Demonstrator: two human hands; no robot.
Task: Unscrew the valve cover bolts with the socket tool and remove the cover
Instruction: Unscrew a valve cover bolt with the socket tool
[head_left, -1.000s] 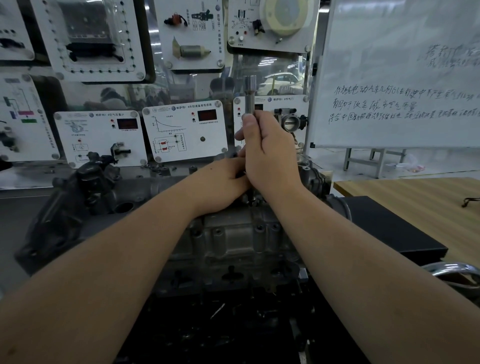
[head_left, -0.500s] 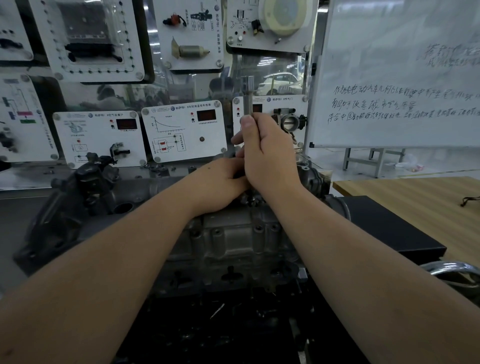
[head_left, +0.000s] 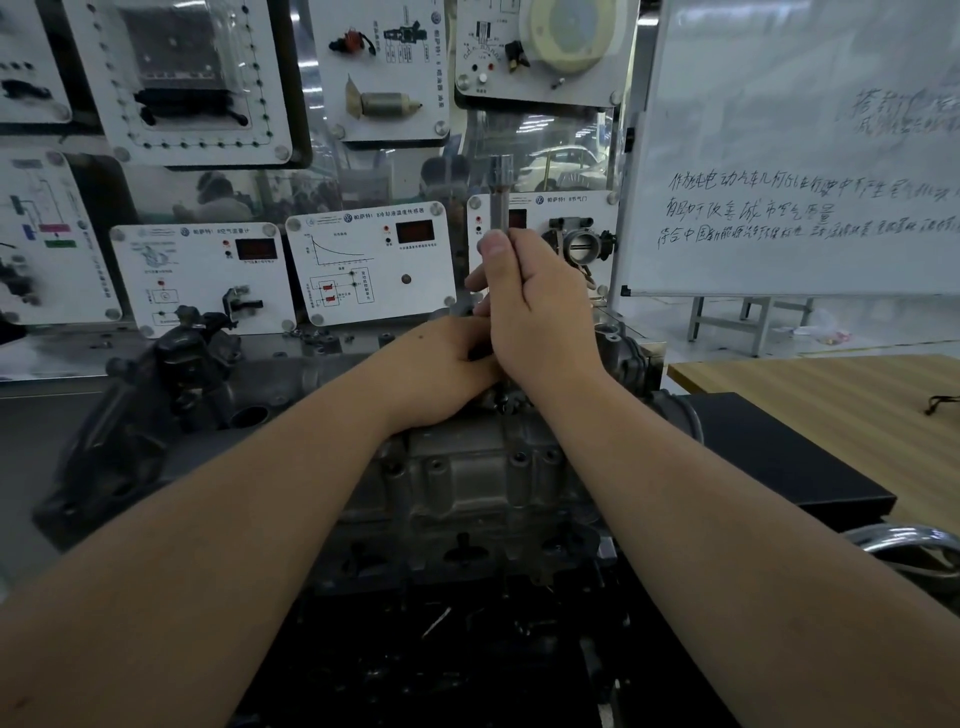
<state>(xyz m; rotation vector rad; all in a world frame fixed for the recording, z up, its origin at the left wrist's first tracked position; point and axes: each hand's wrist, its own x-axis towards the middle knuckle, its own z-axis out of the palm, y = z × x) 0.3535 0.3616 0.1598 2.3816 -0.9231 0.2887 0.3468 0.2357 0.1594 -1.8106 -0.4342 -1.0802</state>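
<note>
My right hand (head_left: 540, 317) has its grip clenched round the socket tool (head_left: 503, 200), thumb up the shaft, tool upright with its top end clear above my fist. Left hand (head_left: 441, 371) sits low against the right, fingers curled at the tool's base; probably gripping it, but the right hand hides that. Tool tip is down on the valve cover (head_left: 467, 467), mid-engine in front of me. Sensor panels (head_left: 369, 260) behind, whiteboard (head_left: 805, 156) right, wooden surface (head_left: 831, 405) beside it.
</note>
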